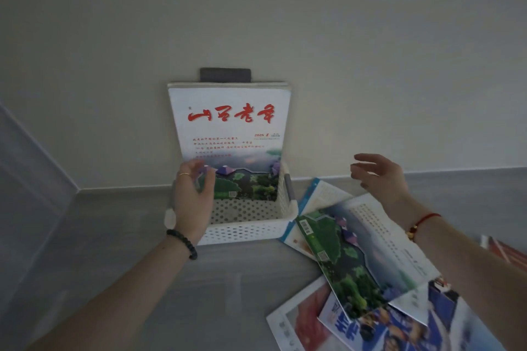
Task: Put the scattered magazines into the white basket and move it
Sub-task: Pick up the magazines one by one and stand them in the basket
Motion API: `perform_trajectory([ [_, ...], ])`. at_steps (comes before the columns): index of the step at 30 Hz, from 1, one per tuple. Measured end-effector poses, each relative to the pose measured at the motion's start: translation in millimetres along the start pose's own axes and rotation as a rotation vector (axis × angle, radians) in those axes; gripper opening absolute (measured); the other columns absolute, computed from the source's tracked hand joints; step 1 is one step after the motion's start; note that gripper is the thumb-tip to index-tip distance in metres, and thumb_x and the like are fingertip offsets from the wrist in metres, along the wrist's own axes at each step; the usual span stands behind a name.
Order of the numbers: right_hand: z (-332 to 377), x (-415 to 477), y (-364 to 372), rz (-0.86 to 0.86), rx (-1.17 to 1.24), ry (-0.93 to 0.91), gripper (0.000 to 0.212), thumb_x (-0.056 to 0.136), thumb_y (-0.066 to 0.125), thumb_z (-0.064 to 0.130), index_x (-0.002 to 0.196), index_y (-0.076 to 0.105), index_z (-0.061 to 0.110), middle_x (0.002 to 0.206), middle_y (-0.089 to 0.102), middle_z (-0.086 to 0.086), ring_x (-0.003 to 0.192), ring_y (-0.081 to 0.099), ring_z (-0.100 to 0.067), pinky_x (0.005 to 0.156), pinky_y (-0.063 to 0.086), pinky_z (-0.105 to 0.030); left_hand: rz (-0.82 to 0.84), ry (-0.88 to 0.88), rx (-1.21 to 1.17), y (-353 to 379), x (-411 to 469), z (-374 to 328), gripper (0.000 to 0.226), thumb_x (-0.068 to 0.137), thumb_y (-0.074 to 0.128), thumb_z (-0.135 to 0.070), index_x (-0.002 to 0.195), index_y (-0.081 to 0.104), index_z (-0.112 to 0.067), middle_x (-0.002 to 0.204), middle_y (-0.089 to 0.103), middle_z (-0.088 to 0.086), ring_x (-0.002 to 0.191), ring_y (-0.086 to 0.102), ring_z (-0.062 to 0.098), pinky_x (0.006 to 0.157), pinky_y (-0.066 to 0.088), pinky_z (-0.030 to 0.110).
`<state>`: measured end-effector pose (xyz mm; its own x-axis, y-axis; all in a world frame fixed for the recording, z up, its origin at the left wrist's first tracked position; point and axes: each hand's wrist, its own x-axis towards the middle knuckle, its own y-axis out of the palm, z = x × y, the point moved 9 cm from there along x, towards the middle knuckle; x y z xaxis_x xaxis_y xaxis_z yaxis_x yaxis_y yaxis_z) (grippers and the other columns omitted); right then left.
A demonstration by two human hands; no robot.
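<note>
Left hand (191, 196): fingers closed on the upright magazine (231, 139) standing in the white basket (245, 229).
Right hand (379, 177): fingers spread, empty, above loose magazines (368, 271).

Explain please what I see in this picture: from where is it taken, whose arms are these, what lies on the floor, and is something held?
There is no machine here. The single picture comes from a camera worn on a person's head, looking forward and down, so the two bare arms belong to that person.

A white basket with small holes stands on the grey floor against the wall. Magazines stand upright inside it; the front magazine has red characters on its cover. The left hand touches the lower left corner of that magazine, apparently steadying it; a full grip cannot be confirmed.

The right hand is open in the air and holds nothing. Below it lie the scattered magazines, overlapping each other on the floor to the right of the basket. They are not yet in the basket.
</note>
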<state>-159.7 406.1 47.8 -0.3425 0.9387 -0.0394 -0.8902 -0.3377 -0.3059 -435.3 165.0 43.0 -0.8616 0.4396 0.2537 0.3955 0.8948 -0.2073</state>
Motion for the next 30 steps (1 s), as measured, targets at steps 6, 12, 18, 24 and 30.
perform_trajectory([
  [6, -67.3, -35.3, -82.3, -0.032, 0.136, 0.25, 0.034, 0.084, 0.057, 0.0, 0.117, 0.054, 0.002, 0.083, 0.062, -0.013, 0.075, 0.058, -0.025, 0.068, 0.045, -0.033, 0.232, 0.05, -0.025, 83.0, -85.5, -33.4, 0.016, 0.087, 0.054, -0.014, 0.103, 0.054, -0.014, 0.099, 0.059, -0.001, 0.09, 0.057, 0.01, 0.075, 0.044, 0.01],
  [12, -147.0, -84.9, -113.4, 0.039, 0.157, 0.534, 0.033, 0.088, 0.05, 0.001, 0.121, 0.048, 0.002, 0.118, 0.056, -0.023, 0.114, 0.054, -0.036, 0.098, 0.045, -0.043, 0.284, -0.431, -0.058, 146.1, -197.2, 35.9, 0.013, 0.086, 0.056, -0.02, 0.096, 0.05, -0.026, 0.103, 0.061, 0.001, 0.088, 0.058, 0.011, 0.069, 0.044, 0.017],
  [18, -193.9, -110.0, -109.9, 0.075, 0.218, 0.609, 0.023, 0.086, 0.053, 0.004, 0.109, 0.055, 0.001, 0.093, 0.063, -0.015, 0.091, 0.063, -0.026, 0.073, 0.052, -0.034, 0.21, -0.669, -0.013, 157.9, -238.4, 64.5, 0.035, 0.086, 0.055, -0.014, 0.119, 0.044, -0.01, 0.11, 0.055, 0.004, 0.089, 0.053, 0.012, 0.077, 0.042, 0.026],
  [24, -201.5, -121.7, -104.3, 0.09, 0.362, 0.644, 0.012, 0.086, 0.049, -0.001, 0.092, 0.058, 0.005, 0.096, 0.063, -0.016, 0.091, 0.063, -0.026, 0.077, 0.051, -0.033, 0.157, -0.75, -0.094, 161.9, -233.9, 65.3, 0.051, 0.077, 0.066, -0.008, 0.123, 0.045, -0.002, 0.113, 0.061, 0.012, 0.101, 0.058, 0.023, 0.095, 0.048, 0.041],
  [30, -202.1, -135.3, -102.3, 0.076, 0.456, 0.739, 0.01, 0.089, 0.049, 0.004, 0.085, 0.057, 0.0, 0.088, 0.065, -0.021, 0.081, 0.064, -0.029, 0.08, 0.051, -0.04, 0.421, -0.717, -0.077, 182.8, -238.2, 36.5, 0.018, 0.078, 0.066, -0.012, 0.095, 0.066, -0.006, 0.084, 0.073, 0.006, 0.072, 0.069, 0.012, 0.065, 0.055, 0.022],
])
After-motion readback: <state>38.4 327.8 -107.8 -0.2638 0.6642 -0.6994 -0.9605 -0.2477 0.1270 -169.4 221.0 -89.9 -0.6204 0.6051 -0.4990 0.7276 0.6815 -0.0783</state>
